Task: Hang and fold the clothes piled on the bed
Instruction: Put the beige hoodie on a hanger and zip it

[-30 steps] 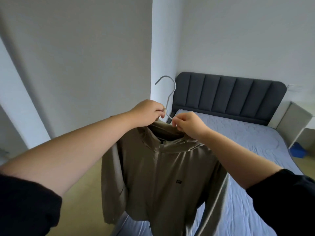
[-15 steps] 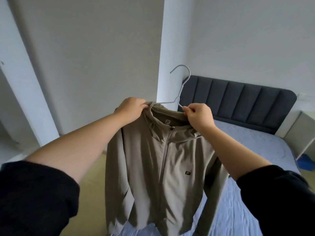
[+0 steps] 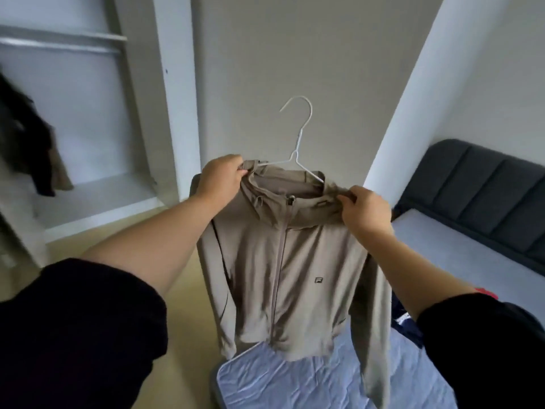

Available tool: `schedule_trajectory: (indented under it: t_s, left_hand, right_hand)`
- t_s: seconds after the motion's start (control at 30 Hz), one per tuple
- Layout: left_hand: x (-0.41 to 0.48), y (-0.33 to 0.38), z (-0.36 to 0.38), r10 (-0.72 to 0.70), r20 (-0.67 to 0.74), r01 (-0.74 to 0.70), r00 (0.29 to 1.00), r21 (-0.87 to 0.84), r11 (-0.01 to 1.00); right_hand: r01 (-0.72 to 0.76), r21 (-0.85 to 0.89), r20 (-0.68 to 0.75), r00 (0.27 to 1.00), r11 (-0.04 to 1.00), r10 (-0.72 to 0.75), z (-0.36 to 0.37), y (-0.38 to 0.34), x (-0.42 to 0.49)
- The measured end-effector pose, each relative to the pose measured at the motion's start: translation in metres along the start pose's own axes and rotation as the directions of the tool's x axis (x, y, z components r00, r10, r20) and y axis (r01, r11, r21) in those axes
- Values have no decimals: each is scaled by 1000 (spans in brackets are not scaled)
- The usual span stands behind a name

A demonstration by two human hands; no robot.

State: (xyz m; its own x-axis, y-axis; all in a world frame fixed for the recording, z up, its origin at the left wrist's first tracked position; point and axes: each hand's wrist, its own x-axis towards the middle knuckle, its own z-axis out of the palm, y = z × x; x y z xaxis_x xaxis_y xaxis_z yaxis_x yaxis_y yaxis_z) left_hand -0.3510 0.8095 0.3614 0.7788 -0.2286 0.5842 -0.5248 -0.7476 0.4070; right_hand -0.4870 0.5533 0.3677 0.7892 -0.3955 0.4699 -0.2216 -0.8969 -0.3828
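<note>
**Jacket on hanger, both hands at the collar: handling notes**

Status: the beige zip jacket hangs dead centre in my view, in the air above the foot of the bed. It sits on a white wire hanger, with the hook sticking up at 12 o'clock.

Hands: both are closed on fabric.
- The left hand pinches the hood edge at the jacket's 10 o'clock shoulder.
- The right hand pinches the collar fabric at its 2 o'clock shoulder.
- Neither hand is on the wire.

Handling, my read:
- The cloth is thin and soft and looks light. It drapes limp and the sleeves dangle straight down, so there is no stiffness to lean on.
- It looks smooth, and so does the thin wire. I expect a shoulder to slide off if the hanger tips.
- The zip looks closed most of the way up, which should help keep it seated.
- The wire is the only rigid part. It is probably bendy under side load, and nothing here is fragile.

Where to grab:
- For adjusting, take the shoulder seams where the wire ends sit, not the loose hood.
- For carrying, take the hanger neck just under the hook, one-handed, and keep it level.

Around it:
- The open wardrobe is at 10 o'clock, with a rail near the top and a dark garment already on it. That is the likely destination.
- The headboard is at 3 o'clock.
- More of the pile lies on the bed at 4 o'clock, partly hidden by my right arm.
</note>
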Motion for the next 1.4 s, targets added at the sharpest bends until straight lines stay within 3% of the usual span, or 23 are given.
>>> schedule_trajectory:
  t_s: [0.1,0.2,0.47,0.67,0.87,1.0,1.4]
  left_hand:
    - [-8,-68,-21,-96,199,66,975,155,986]
    - [-18,-138,-45,-157,242,95,958,249,964]
    - [-7,-280,-115,-357,103,321,929,260,911]
    - [38,-344,-126,-369,60,340,928,271,900]
    - [83,-406,-103,-468,-46,469,882,170,867]
    - [129,-475,-97,-486,-40,485,873,168,858]
    - [258,-681,-99,-588,-199,619,784,181,764]
  right_hand:
    - [86,-20,34,996,996,-85,44,-49,-1]
    - [147,7,93,985,989,-147,91,-104,7]
    - [288,80,205,932,954,-298,187,-259,49]
    - [253,124,213,938,960,-274,241,-315,80]
    - [269,162,260,916,949,-305,311,-357,140]
    - [245,272,368,867,931,-335,380,-406,200]
    - [400,445,405,708,801,-579,561,-592,360]
